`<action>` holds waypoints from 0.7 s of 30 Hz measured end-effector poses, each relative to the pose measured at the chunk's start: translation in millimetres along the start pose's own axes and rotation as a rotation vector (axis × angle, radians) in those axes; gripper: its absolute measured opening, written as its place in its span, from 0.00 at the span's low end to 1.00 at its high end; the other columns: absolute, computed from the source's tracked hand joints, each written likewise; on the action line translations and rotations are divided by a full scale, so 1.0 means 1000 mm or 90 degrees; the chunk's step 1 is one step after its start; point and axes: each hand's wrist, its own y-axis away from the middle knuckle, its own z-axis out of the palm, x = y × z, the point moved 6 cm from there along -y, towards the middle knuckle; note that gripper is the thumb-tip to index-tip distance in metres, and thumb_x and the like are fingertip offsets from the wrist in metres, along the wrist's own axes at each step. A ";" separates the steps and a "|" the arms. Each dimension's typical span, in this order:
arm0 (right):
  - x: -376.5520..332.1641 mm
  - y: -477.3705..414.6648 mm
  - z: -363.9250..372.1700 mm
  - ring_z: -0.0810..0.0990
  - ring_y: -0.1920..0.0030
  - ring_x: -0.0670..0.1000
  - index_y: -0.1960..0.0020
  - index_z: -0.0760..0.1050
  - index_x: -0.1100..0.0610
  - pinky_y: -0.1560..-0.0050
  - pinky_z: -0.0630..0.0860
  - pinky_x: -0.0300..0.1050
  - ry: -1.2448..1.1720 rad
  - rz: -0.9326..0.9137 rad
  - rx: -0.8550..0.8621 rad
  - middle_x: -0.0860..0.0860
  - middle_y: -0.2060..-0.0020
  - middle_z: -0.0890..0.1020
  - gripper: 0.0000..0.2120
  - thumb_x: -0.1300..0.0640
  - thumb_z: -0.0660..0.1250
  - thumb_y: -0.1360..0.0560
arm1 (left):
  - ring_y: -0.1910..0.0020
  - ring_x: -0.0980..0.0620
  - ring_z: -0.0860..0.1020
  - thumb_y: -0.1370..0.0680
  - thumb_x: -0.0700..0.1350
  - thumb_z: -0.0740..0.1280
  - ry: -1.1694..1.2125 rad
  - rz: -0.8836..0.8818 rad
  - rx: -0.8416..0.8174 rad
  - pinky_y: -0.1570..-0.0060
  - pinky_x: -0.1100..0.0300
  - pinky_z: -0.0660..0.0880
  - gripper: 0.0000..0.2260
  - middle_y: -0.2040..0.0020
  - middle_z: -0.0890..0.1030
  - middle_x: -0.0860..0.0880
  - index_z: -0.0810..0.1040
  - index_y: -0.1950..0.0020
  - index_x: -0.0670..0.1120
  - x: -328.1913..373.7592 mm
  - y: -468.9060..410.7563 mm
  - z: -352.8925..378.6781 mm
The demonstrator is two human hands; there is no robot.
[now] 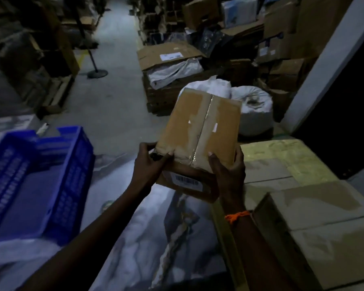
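1. Nearest the camera, above a white sack, a person held a brown cardboard box in the air, clear of every surface. A blue crate sat to the left and taped cartons to the right.
2. The left grip was clenched round the box's near left corner with the thumb on the taped top. A small dark object, too dim to identify, was tucked against the palm.
3. The right grip grasped the near right edge, thumb flat on top and fingers wrapped round the side. An orange thread circled that wrist.
4. The box was tilted with its far end raised, so the tape seam faced the camera and the barcode label on the near side showed. This looked like a hold for checking the parcel before sorting it.
5. The crate stood open-topped within easy reach, probably as a drop point for parcels.
6. Beyond the box, tied white sacks rested on the floor.
7. Farther back lay an opened carton with pale wrapping spilling out, and a stand's round base stood in the dim aisle.
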 end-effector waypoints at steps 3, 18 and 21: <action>0.024 0.044 0.037 0.73 0.31 0.49 0.19 0.62 0.54 0.37 0.73 0.43 0.015 0.020 -0.125 0.51 0.26 0.72 0.44 0.50 0.80 0.28 | 0.48 0.63 0.82 0.27 0.50 0.79 -0.001 -0.027 0.092 0.48 0.56 0.81 0.21 0.47 0.83 0.61 0.75 0.40 0.49 -0.040 0.043 -0.058; 0.106 0.156 0.071 0.77 0.33 0.47 0.20 0.61 0.45 0.35 0.80 0.52 0.155 0.042 -0.383 0.45 0.29 0.75 0.51 0.35 0.80 0.36 | 0.37 0.56 0.79 0.26 0.48 0.77 0.006 -0.167 0.202 0.47 0.65 0.79 0.20 0.37 0.81 0.54 0.75 0.37 0.47 -0.157 0.190 -0.145; 0.110 0.164 0.063 0.75 0.33 0.47 0.19 0.60 0.45 0.35 0.79 0.52 0.162 0.031 -0.391 0.42 0.30 0.73 0.52 0.35 0.80 0.36 | 0.38 0.62 0.79 0.28 0.51 0.77 -0.030 -0.170 0.181 0.46 0.67 0.78 0.22 0.39 0.80 0.61 0.75 0.37 0.49 -0.161 0.201 -0.149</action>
